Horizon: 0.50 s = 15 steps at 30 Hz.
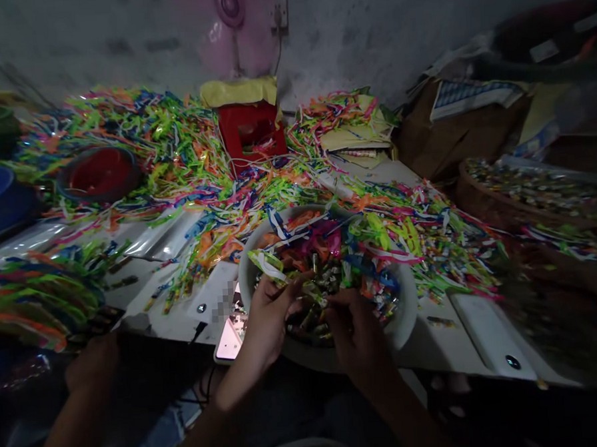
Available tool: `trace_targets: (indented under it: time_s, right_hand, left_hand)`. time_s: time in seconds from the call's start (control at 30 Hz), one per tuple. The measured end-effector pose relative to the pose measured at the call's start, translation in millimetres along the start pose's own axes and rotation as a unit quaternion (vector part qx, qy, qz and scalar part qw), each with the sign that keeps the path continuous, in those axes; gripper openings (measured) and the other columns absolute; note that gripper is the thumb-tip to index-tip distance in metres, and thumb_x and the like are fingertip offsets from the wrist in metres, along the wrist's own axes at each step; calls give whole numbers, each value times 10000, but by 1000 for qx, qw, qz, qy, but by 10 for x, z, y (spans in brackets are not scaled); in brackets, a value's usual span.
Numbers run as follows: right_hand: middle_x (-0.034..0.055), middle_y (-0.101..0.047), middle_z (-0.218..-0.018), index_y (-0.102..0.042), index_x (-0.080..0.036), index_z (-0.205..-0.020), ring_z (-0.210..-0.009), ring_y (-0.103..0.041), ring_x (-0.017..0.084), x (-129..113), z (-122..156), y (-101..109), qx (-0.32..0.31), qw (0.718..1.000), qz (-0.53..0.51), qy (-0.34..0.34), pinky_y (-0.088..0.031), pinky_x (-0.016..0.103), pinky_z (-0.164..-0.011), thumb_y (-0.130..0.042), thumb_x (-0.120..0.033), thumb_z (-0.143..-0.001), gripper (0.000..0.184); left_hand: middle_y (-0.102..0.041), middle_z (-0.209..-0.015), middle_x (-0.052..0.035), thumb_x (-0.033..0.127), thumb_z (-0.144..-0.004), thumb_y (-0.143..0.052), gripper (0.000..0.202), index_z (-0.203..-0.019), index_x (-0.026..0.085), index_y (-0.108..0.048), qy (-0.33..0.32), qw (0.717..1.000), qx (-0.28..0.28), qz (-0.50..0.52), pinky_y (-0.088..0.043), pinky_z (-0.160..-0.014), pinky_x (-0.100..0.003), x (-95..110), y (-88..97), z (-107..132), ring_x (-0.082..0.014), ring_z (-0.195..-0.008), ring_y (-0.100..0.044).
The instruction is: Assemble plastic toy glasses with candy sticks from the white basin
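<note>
Both hands are over a pale round basin at the table's front edge, its rim (409, 304) showing on the right. My left hand (270, 315) is closed, with a yellow-green and white plastic strip (268, 264) running out of its fingers. Close beside it, my right hand (356, 320) pinches with thumb and forefinger; whatever is between those fingertips is too small and dark to name. Small printed cylinders (311, 318) lie in the basin below the hands. Coloured strips (324, 239) are heaped toward its far side.
Bright strips (154, 134) cover much of the table. A lit phone (229, 340) lies left of the basin, a white box (492, 337) right. A red stool-like stand (251, 129) stands behind. Another person's hand (93, 364) is at left; a brown basket (470, 194) is at right.
</note>
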State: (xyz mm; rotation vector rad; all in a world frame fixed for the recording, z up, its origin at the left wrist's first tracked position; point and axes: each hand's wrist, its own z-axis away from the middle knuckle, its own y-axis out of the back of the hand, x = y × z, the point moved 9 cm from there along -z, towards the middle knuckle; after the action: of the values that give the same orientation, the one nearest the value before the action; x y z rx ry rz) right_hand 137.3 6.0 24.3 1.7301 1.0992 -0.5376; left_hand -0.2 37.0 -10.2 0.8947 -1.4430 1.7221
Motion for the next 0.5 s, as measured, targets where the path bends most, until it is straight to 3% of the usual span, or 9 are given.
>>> trace_targets:
  time_s: [0.17,0.27,0.33,0.43,0.5]
  right_hand:
    - [-6,-534,-733,-508,-197,-897,-661,-518,132,146,-31,-51,-42,996,-13,-76,-400,243,-618,-470,-258,-895,72]
    - [-29,-531,-672,-487,-201,-816,-635,-525,125,256,-39,-140,-110,981,-82,-139,-407,229,-598,-526,-310,-863,125]
    - [-14,-583,-744,-509,-199,-856,-712,-569,136,296,-42,-206,-150,965,-137,-166,-442,237,-655,-520,-340,-868,143]
    - [4,-638,-836,-566,-194,-964,-801,-598,155,299,-47,-267,-185,954,-167,-169,-458,261,-715,-473,-343,-894,190]
    - [-7,-626,-752,-592,-181,-881,-726,-582,143,279,-41,-271,-192,959,-141,-152,-442,242,-657,-465,-337,-895,201]
  left_hand:
    - [-693,-999,-61,273,-756,-698,463,-1180,197,-527,-5,1000,-10,-26,-501,-586,-195,-1,-32,-20,-170,-842,-659]
    - [-701,-993,-48,283,-744,-704,440,-1148,202,-551,2,999,-15,-40,-479,-577,-182,-24,-42,-20,-158,-821,-660]
    - [-708,-966,-35,282,-736,-707,409,-1115,204,-574,1,999,-19,-47,-479,-602,-188,-28,-44,-14,-151,-805,-659]
    - [-713,-893,-21,278,-728,-712,367,-1070,198,-604,-2,999,-29,-46,-485,-643,-211,-34,-43,-4,-154,-776,-655]
    - [-709,-827,-17,290,-738,-701,334,-1046,189,-620,9,998,-47,-48,-484,-644,-223,-70,-59,8,-157,-747,-649]
